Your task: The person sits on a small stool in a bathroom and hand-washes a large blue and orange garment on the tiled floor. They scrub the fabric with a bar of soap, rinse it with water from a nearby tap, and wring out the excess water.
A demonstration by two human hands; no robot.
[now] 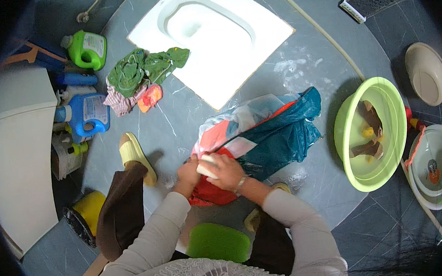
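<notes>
A wet jacket-like garment [282, 139] in teal, red, coral and white lies spread on the grey tiled floor before me. My right hand [229, 172] grips a cream-coloured bar of soap [207, 167] against its red part. Close beside it, my left hand [187, 175] is closed on the garment's left edge. The cloth under my hands is partly hidden by them.
A white squat toilet [235, 69] lies ahead, with green clothing [128, 73] overlapping its edge. At right stands a lime basin [339, 129] holding water and brown cloth. Detergent bottles [101, 109] line the left. A green stool [217, 243] is beneath me.
</notes>
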